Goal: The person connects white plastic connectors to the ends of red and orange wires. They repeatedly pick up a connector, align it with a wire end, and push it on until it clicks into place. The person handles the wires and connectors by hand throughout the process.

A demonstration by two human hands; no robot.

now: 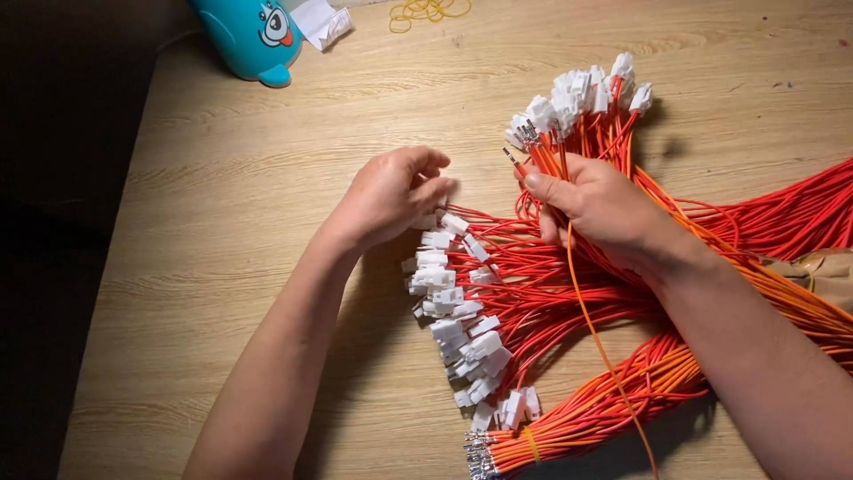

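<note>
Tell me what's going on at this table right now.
A person works with bare hands at a wooden table covered in red and orange wires. The right hand grips a bunch of wires tipped with white plastic connectors, with one bare metal-tipped wire sticking out by the thumb. The left hand reaches down to a row of loose white connectors on wires lying flat. A turquoise toy-like object and yellow rubber bands sit at the far edge.
</note>
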